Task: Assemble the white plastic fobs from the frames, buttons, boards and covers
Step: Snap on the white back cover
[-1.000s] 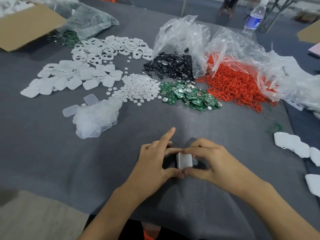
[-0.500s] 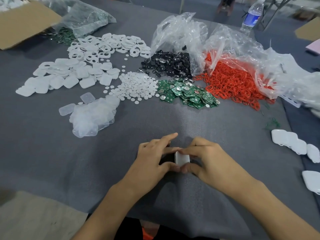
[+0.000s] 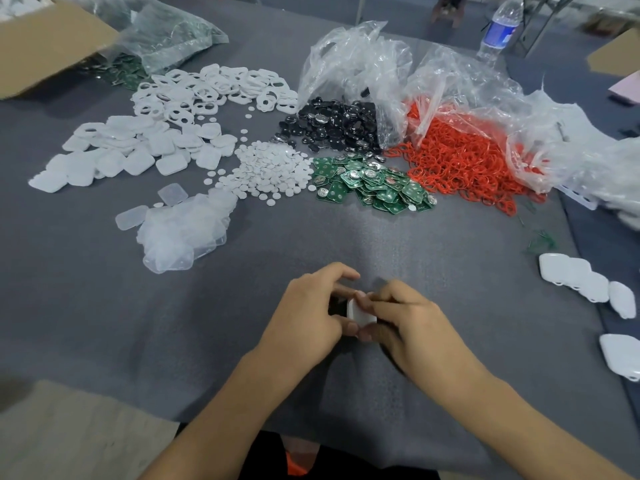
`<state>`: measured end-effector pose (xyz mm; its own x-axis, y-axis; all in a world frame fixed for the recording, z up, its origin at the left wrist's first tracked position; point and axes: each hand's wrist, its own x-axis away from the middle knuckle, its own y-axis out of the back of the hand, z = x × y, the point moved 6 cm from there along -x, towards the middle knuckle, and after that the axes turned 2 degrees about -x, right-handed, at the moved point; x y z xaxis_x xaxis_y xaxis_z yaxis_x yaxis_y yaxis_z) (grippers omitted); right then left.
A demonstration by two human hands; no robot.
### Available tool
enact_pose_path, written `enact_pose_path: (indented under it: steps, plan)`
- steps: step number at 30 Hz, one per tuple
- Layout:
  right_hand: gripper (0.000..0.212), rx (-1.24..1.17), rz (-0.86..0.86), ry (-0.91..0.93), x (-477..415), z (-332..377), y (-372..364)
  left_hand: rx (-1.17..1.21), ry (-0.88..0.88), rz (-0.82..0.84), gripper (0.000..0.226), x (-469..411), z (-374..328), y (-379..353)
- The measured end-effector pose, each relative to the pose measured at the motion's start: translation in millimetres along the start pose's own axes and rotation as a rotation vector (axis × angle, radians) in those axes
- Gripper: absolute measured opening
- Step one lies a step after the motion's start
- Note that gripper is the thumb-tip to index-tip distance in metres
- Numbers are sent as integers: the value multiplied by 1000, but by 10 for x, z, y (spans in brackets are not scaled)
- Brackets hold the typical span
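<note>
While both hands clamp it from either side, the fob (image 3: 360,311) is pinched between the thumb and fingers of the left hand (image 3: 308,320) and those of the right hand (image 3: 412,327), whose fingertips lie across its white face. I cannot tell whether it rests on the table (image 3: 104,323). It looks light, stiff and smooth, so probably slippery. It is best held by its edges and squeezed evenly, lest a clip crack. A second ago the left forefinger stuck out straight; it has since curled down, and the right fingers now hide more of the fob. Right of the fob lie finished fobs (image 3: 581,278). Beyond the fob come clear covers (image 3: 180,230), then buttons (image 3: 270,171) and boards (image 3: 370,185), and farthest off the frames (image 3: 207,95).
</note>
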<state>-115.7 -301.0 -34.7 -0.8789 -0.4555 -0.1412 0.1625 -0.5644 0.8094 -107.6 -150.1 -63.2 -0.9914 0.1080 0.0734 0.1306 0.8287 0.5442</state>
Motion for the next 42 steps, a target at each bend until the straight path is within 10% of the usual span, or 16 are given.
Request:
enact_pose_path:
  steps: [13,42]
  plan:
    - [26,-1002,-437,-377,258,-124,-103,621,-19,-189,22,244,-63,-110]
    - [14,-1025,-566,-514,305,-150,-259,495,11,-285,8,287,6,-207]
